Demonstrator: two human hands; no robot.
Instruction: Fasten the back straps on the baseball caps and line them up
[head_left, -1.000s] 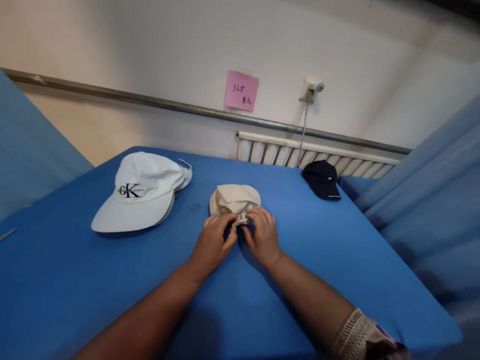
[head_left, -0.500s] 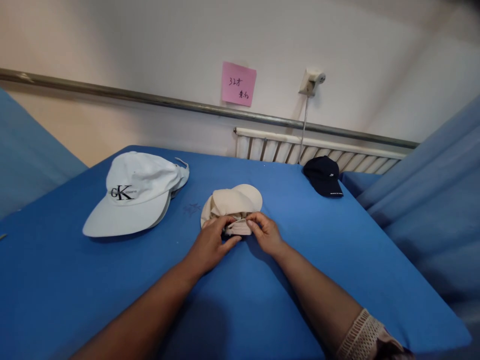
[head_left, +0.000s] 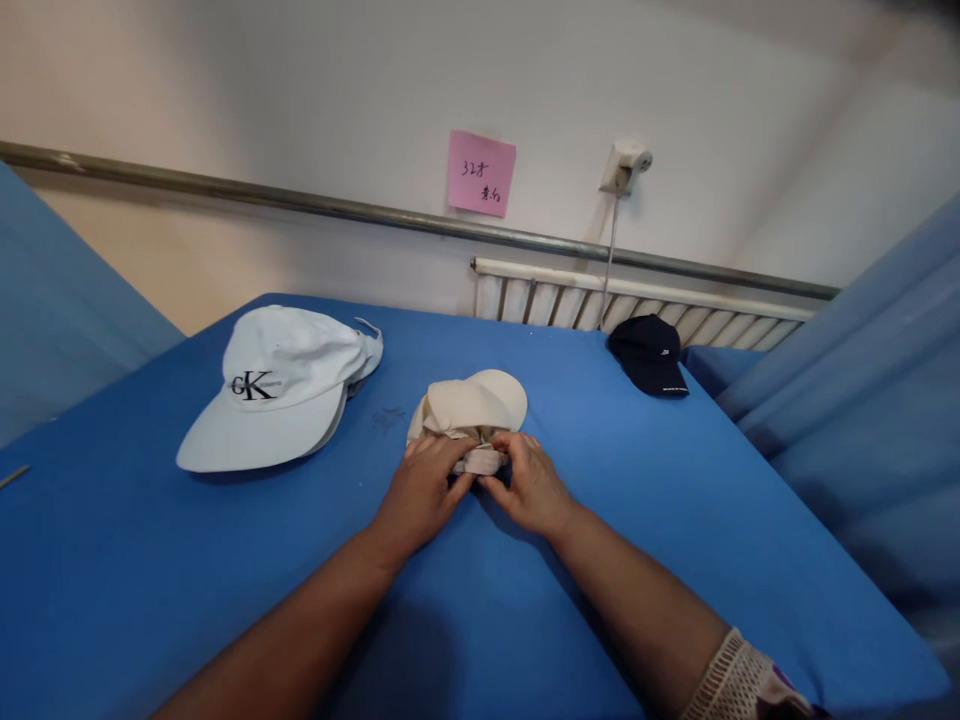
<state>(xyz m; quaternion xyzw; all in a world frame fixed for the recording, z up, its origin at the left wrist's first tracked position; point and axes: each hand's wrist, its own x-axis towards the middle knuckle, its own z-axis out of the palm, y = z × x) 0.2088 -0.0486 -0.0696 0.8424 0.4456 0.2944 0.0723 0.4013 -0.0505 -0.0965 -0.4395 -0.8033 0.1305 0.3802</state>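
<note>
A beige cap (head_left: 469, 405) lies on the blue-covered table (head_left: 480, 600), its brim pointing away to the right and its back strap (head_left: 482, 461) facing me. On the strap's left end, my left hand (head_left: 424, 485) is closed, thumb below and fingers above. The strap's right end is pinched by my right hand (head_left: 531, 482). Fingers partly hide the ends of the strap, so how it is fastened cannot be made out. To the left sits a larger white cap (head_left: 277, 385) with black letters on its front. A small dark navy cap (head_left: 646, 352) lies at the far right.
Behind the table are a wall with a metal rail (head_left: 337, 208), a white radiator (head_left: 555, 298), a pink note (head_left: 481, 173) and a socket with a plug (head_left: 624, 170). Blue curtains (head_left: 862, 420) hang at both sides. A thin stick-like object (head_left: 15, 476) lies at the left edge.
The beige cap has turned and shifted slightly, its brim now showing more at the right. The strap, held flatter half a second ago, is now curved, with my right hand gripping lower around its end.
</note>
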